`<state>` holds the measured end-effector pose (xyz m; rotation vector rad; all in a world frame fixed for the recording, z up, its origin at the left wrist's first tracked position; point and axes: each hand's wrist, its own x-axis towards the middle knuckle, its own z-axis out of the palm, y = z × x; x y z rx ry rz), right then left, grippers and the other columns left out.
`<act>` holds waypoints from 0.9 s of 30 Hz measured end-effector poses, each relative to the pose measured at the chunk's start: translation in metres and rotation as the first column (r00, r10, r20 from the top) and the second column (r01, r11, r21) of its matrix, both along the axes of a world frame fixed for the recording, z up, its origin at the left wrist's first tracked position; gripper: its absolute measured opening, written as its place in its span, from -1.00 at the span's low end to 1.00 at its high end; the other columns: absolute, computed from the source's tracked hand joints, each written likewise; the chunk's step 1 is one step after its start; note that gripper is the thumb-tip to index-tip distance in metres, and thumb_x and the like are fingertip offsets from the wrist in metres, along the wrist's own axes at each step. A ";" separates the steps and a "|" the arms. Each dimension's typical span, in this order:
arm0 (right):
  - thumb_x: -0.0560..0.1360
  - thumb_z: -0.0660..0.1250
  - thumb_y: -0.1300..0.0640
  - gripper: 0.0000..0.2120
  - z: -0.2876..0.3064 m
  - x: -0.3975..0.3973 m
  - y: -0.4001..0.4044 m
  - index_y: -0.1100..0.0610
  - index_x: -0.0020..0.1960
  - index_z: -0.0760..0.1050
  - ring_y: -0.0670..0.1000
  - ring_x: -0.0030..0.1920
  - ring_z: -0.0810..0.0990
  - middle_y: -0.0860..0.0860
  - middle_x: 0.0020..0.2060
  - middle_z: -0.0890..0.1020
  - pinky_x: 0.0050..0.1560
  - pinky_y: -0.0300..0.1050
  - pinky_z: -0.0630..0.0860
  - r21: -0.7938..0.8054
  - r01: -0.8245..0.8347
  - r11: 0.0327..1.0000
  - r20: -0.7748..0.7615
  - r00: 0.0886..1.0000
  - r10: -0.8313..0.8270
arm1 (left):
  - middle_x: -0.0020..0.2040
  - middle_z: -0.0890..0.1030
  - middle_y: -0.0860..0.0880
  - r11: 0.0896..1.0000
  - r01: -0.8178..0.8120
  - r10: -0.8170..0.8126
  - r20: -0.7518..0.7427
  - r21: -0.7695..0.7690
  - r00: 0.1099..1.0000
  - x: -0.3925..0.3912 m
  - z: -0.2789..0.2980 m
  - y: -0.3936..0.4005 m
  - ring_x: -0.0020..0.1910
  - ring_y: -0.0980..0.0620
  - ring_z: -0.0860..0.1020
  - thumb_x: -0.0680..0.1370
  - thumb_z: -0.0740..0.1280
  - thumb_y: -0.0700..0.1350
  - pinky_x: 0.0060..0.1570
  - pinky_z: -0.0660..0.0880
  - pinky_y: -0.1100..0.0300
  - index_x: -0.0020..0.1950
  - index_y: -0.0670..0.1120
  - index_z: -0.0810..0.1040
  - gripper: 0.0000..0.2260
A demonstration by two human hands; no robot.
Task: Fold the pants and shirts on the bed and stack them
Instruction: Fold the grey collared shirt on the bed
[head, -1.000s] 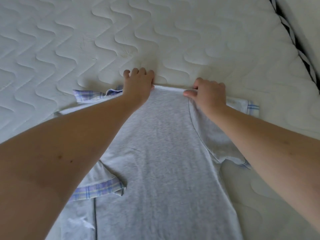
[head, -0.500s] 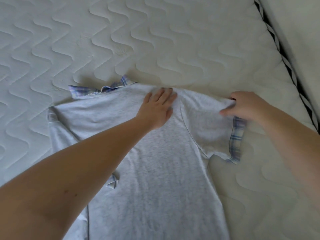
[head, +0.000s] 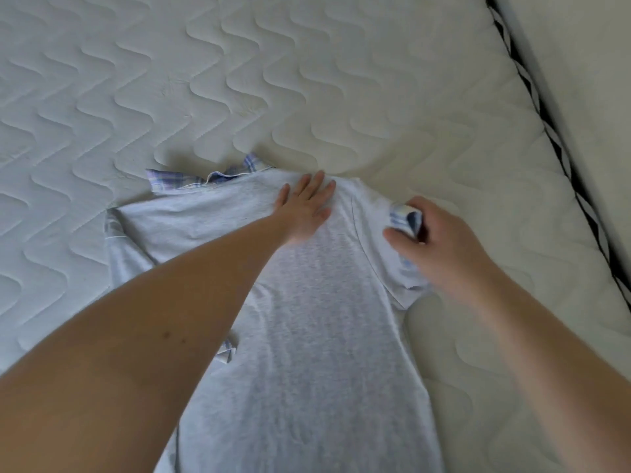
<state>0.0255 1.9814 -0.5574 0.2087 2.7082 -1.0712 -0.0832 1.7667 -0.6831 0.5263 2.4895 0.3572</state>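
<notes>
One bed (head: 341,80) is covered by a quilted white mattress. One grey shirt (head: 307,336) is spread flat on it. It is pressed near the collar by the left hand (head: 304,209), fingers straight. Its plaid-cuffed sleeve (head: 403,220) is pinched by the right hand (head: 440,240).

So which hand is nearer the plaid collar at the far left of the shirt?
Left. The left hand presses flat on the shirt just right of the plaid collar; the right hand grips the sleeve cuff further right.
</notes>
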 end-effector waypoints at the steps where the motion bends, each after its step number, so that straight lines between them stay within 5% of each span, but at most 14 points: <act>1: 0.47 0.36 -0.02 -0.78 0.004 0.002 -0.016 -0.05 -0.23 0.32 -0.13 -0.41 0.44 -0.08 -0.46 0.45 -0.39 -0.21 0.30 -0.002 -0.031 1.000 -0.014 0.999 0.031 | 0.62 -0.02 0.02 0.982 -0.111 0.109 0.019 0.156 0.994 0.000 0.007 -0.003 0.58 0.04 -0.05 0.70 0.00 0.03 0.50 -0.13 0.08 0.61 0.04 0.01 -0.53; 2: 0.49 0.35 -0.01 -0.79 0.007 0.004 -0.032 -0.05 -0.19 0.32 -0.06 -0.39 0.45 -0.08 -0.45 0.44 -0.38 -0.14 0.30 -0.005 -0.062 0.998 -0.029 0.998 0.061 | 0.57 0.22 -0.03 0.902 -0.282 0.277 0.064 0.326 0.959 0.002 0.014 -0.007 0.54 0.02 0.17 0.70 0.06 -0.03 0.48 0.04 0.15 0.56 -0.01 0.21 -0.59; 4: 0.53 0.30 -0.01 -0.83 0.008 0.006 -0.063 0.02 -0.08 0.33 0.10 -0.32 0.48 -0.05 -0.41 0.44 -0.36 -0.04 0.29 0.022 -0.117 0.993 -0.065 0.991 0.118 | 0.23 0.60 -0.07 0.548 -0.615 0.592 0.257 0.567 0.764 0.009 0.033 -0.014 0.22 0.01 0.54 0.68 0.11 -0.08 0.27 0.40 0.13 0.30 -0.05 0.52 -0.73; 6: 0.56 0.26 0.01 -0.83 0.001 0.009 -0.092 0.07 0.02 0.34 0.19 -0.27 0.49 -0.01 -0.36 0.42 -0.35 -0.04 0.26 0.101 -0.172 0.980 -0.092 0.979 0.182 | -0.07 0.70 -0.04 0.271 -0.817 0.652 0.527 0.510 0.545 0.017 0.049 -0.022 -0.10 0.03 0.64 0.68 0.09 -0.04 -0.09 0.49 0.12 0.02 -0.08 0.60 -0.70; 8: 0.58 0.24 0.01 -0.80 -0.009 0.014 -0.121 0.10 0.11 0.36 0.17 -0.29 0.48 -0.03 -0.34 0.37 -0.34 -0.08 0.21 0.190 -0.214 0.958 -0.105 0.966 0.237 | -0.19 0.68 -0.02 0.211 -0.926 0.621 0.689 0.313 0.374 0.029 0.062 -0.032 -0.26 0.05 0.61 0.68 0.06 0.08 -0.26 0.43 0.18 -0.09 -0.10 0.63 -0.57; 11: 0.58 0.24 0.03 -0.71 -0.025 0.023 -0.153 0.11 0.26 0.37 0.13 -0.23 0.58 -0.02 -0.28 0.47 -0.31 -0.12 0.24 0.223 -0.258 0.940 -0.101 0.953 0.286 | -0.34 0.59 -0.05 0.216 -0.971 0.525 0.827 0.100 0.202 0.043 0.073 -0.046 -0.44 0.01 0.55 0.64 0.07 0.24 -0.42 0.46 0.27 -0.11 -0.15 0.58 -0.48; 13: 0.59 0.21 0.03 -0.65 -0.035 0.029 -0.165 0.11 0.34 0.33 0.13 -0.19 0.62 0.05 -0.19 0.60 -0.30 -0.11 0.27 0.224 -0.272 0.936 -0.085 0.951 0.297 | -0.42 0.57 -0.04 0.276 -0.959 0.439 0.880 0.059 0.181 0.050 0.079 -0.053 -0.48 0.01 0.57 0.61 0.11 0.29 -0.49 0.47 0.29 -0.14 -0.16 0.58 -0.46; 16: 0.60 0.20 0.04 -0.63 -0.043 0.039 -0.175 0.14 0.36 0.32 0.13 -0.18 0.61 0.07 -0.14 0.63 -0.29 -0.11 0.25 0.212 -0.287 0.934 -0.076 0.948 0.309 | -0.21 0.67 -0.11 0.420 -0.905 0.456 0.845 0.074 0.281 0.053 0.078 -0.065 -0.29 -0.07 0.66 0.60 0.28 0.11 -0.41 0.57 0.16 0.09 -0.20 0.60 -0.63; 19: 0.58 0.24 0.04 -0.73 -0.045 0.053 -0.176 0.09 0.25 0.39 0.12 -0.12 0.60 0.04 -0.11 0.62 -0.27 -0.10 0.27 0.205 -0.297 0.932 -0.095 0.942 0.321 | 0.07 0.66 -0.19 0.480 -0.872 0.523 0.766 0.098 0.374 0.053 0.066 -0.076 0.04 -0.20 0.66 0.64 0.26 -0.15 0.04 0.61 -0.11 0.27 -0.17 0.54 -0.77; 24: 0.45 0.34 -0.14 -0.44 -0.056 0.087 -0.153 -0.04 0.39 0.30 0.08 0.21 0.47 -0.04 0.20 0.49 0.16 0.01 0.33 0.395 -0.322 0.860 0.044 0.942 0.332 | 0.04 0.65 -0.07 0.517 -0.850 0.644 0.610 0.096 0.461 0.058 0.055 -0.090 -0.07 -0.05 0.61 0.66 0.22 -0.04 -0.22 0.54 0.14 0.21 -0.04 0.58 -0.79; 27: 0.32 0.41 -0.33 -0.18 -0.065 0.103 -0.143 -0.05 0.45 0.21 0.08 0.30 0.38 -0.02 0.29 0.39 0.24 0.04 0.27 0.443 -0.406 0.800 0.170 0.914 0.369 | 0.00 0.65 -0.08 0.554 -0.824 0.689 0.491 0.118 0.533 0.066 0.047 -0.097 -0.04 -0.06 0.59 0.64 0.23 0.00 -0.04 0.53 0.10 0.16 -0.15 0.59 -0.73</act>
